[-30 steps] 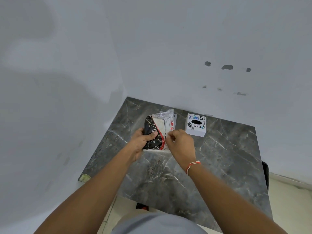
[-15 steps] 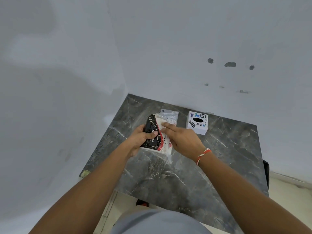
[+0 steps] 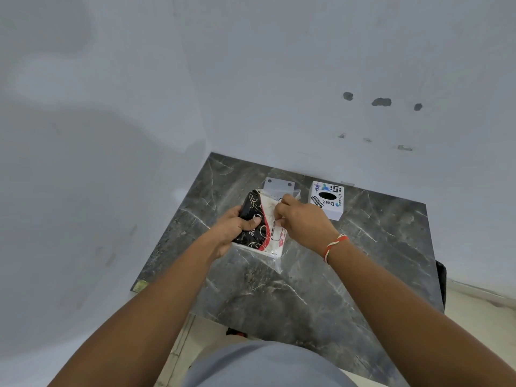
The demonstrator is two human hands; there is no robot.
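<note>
Both hands are set on one packet. The left hand [image 3: 233, 229] is wrapped round the black side of the tissue pack [image 3: 265, 241], thumb laid across its face. The right hand [image 3: 303, 223] is curled, fingertips pinched on the clear wrapper. The pack is found over the table [image 3: 307, 297], near its far edge and left of the middle. A white stickered box [image 3: 327, 199] is seen beside it, near the same edge.
</note>
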